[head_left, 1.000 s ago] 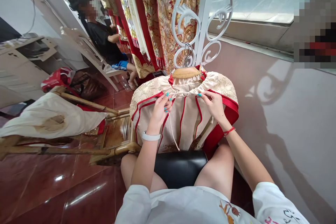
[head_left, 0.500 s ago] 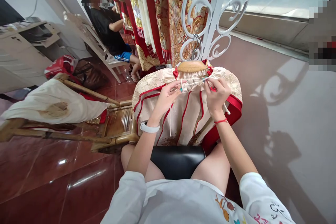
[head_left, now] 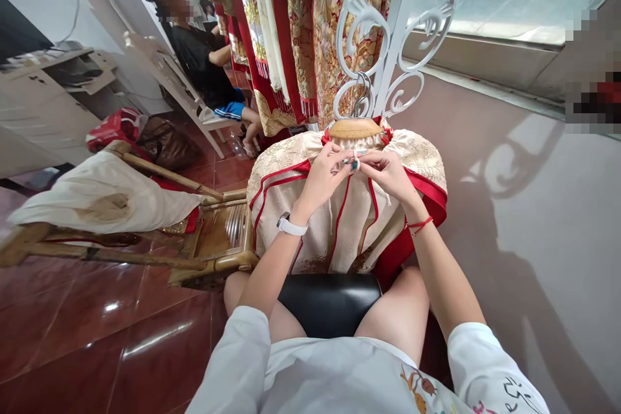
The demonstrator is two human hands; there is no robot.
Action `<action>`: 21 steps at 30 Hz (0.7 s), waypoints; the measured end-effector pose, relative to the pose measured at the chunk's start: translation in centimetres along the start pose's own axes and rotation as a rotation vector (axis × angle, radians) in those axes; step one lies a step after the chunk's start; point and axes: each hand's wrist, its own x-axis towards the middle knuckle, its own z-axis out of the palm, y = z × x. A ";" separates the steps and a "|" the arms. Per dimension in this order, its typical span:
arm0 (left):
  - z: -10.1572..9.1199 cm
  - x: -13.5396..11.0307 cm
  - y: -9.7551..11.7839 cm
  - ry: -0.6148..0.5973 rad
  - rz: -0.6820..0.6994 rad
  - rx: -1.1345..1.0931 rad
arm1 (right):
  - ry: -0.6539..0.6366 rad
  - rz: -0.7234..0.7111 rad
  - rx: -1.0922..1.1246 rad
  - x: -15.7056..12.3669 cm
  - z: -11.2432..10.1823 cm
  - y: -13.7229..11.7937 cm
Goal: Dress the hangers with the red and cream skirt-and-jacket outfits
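Note:
A cream garment with red trim (head_left: 320,236) hangs in front of me on a wooden hanger (head_left: 356,129). At its gathered neckline, my left hand (head_left: 324,180) and my right hand (head_left: 391,176) meet with their fingertips pressed together. A small loop of white cord (head_left: 356,159) shows between them, pinched in the fingers of both hands. Fingers cover part of the cord and the middle of the neckline. A white watch band (head_left: 292,226) circles my left wrist, and a red string (head_left: 420,225) my right.
Behind the hanger rises a white scrollwork metal stand (head_left: 388,32), beside a row of embroidered garments (head_left: 334,32). To the left stands a bamboo chair (head_left: 226,226) draped with white cloth (head_left: 97,197). A seated person in black (head_left: 198,65) is farther back. A grey wall (head_left: 548,220) bounds the right.
My hands, apart along the cord before, have come together at the centre of the neckline, where a small loop now shows. The whole view has shifted slightly.

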 end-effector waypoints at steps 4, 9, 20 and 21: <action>-0.2 0.1 -0.1 0.054 0.049 0.152 | 0.014 -0.055 -0.099 -0.1 0.0 0.5; -0.5 0.2 -0.2 0.041 0.096 0.246 | 0.144 -0.143 -0.221 -0.4 -0.1 1.2; -2.7 -1.6 -1.4 0.123 0.048 0.130 | 0.349 -0.001 -0.065 -2.0 -2.2 1.9; -2.3 -1.5 -1.4 0.133 0.009 0.016 | 0.294 0.041 0.037 -2.2 -1.7 1.9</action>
